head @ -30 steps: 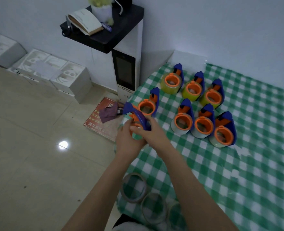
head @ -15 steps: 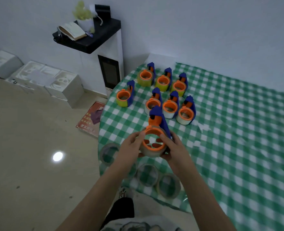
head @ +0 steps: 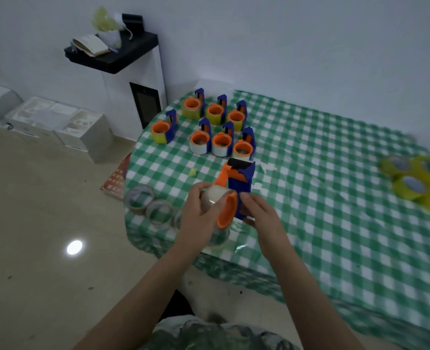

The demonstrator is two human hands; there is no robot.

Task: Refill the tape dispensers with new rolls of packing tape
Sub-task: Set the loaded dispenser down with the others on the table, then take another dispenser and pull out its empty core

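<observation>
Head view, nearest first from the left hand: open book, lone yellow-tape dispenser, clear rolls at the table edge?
1. Clear rolls, just left of the left hand.
2. Lone yellow-tape dispenser, farther back, left.
3. Open book, on the black shelf at the wall.

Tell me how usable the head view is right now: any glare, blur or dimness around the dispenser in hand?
Head view: dim overall; one glare spot on the floor, clear of the work; yellow tape rolls at the right edge blurred and stretched; held dispenser, left hand and right hand sharp enough to follow.
</observation>
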